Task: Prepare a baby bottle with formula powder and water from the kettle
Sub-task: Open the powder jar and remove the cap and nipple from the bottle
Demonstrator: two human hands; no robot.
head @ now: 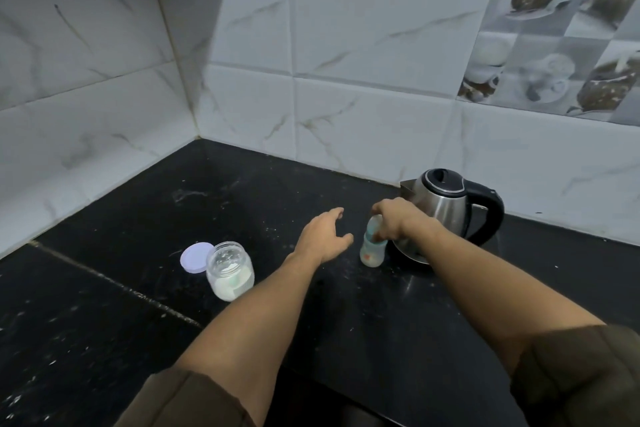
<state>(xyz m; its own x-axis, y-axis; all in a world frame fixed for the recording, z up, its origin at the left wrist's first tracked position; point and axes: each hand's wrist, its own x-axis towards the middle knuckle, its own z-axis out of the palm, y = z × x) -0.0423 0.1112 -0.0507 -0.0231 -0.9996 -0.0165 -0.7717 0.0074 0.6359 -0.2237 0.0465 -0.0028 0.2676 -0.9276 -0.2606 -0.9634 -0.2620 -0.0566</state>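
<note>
A small baby bottle (373, 250) stands upright on the black counter (138, 218), with pale liquid in its lower part. My right hand (398, 222) grips its top from above, hiding the cap. My left hand (323, 237) hovers just left of the bottle, fingers spread, holding nothing. Behind the bottle to the right stands a steel kettle (446, 208) with a black lid and handle. To the left sits an open clear jar (229, 270) holding white powder, with its lilac lid (194, 257) flat on the counter beside it.
Marble-look tiled walls (311, 97) meet in a corner behind the counter. A grout seam (114, 284) runs diagonally across the counter at the left. White specks of powder dot the surface.
</note>
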